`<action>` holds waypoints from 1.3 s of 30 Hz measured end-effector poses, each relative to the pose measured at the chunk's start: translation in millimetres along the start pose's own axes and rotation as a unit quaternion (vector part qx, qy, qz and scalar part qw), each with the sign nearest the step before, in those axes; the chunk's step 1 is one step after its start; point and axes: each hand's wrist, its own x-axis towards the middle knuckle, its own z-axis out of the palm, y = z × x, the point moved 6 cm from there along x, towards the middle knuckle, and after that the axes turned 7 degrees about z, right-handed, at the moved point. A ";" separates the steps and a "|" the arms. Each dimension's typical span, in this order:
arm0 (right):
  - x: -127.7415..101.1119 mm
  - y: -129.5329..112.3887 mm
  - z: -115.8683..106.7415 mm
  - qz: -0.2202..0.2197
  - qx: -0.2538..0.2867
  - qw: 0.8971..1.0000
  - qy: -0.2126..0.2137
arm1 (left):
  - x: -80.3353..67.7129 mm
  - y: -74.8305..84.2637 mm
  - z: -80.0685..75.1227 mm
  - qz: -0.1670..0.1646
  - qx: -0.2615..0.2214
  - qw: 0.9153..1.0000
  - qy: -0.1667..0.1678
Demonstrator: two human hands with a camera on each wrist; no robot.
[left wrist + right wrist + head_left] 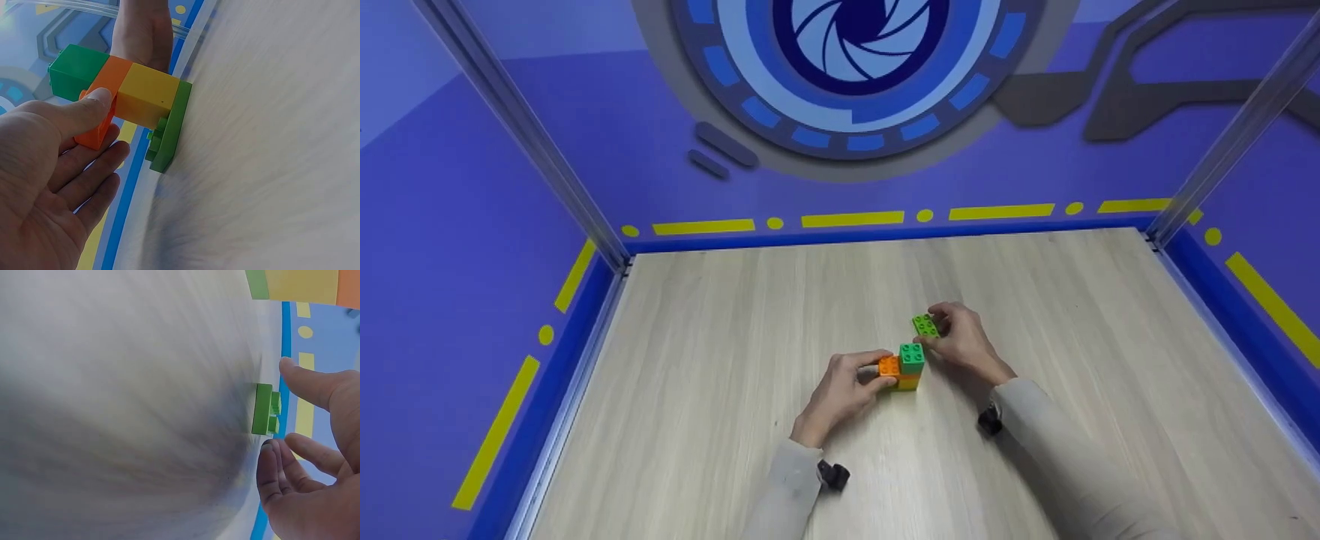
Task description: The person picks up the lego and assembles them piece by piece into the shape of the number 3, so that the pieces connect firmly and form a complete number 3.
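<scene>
On the wooden table (735,390) we see a small brick stack (910,367), green over orange and yellow, with a flat light-green brick (925,325) lying just beyond it. We judge these rigid, light plastic pieces, smooth-walled and best pinched across opposite side faces. Our left hand (840,390) pinches the stack's orange brick (98,121) with its thumb, while our right hand (964,341) cups the flat brick with fingers apart, seemingly untouching.

No readable text or numbers appear, as far as visible.
</scene>
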 end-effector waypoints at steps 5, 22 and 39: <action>0.6 0.9 1.4 -0.003 -0.009 1.000 -0.001 | -0.3 0.3 0.0 0.002 0.000 1.000 -0.001; 0.2 2.6 2.0 -0.012 -0.003 1.000 -0.025 | -1.4 -0.6 -0.3 0.001 0.007 1.000 0.000; 2.9 2.6 2.9 -0.012 -0.001 0.999 -0.050 | -1.7 -1.9 -1.1 0.008 0.002 1.000 -0.002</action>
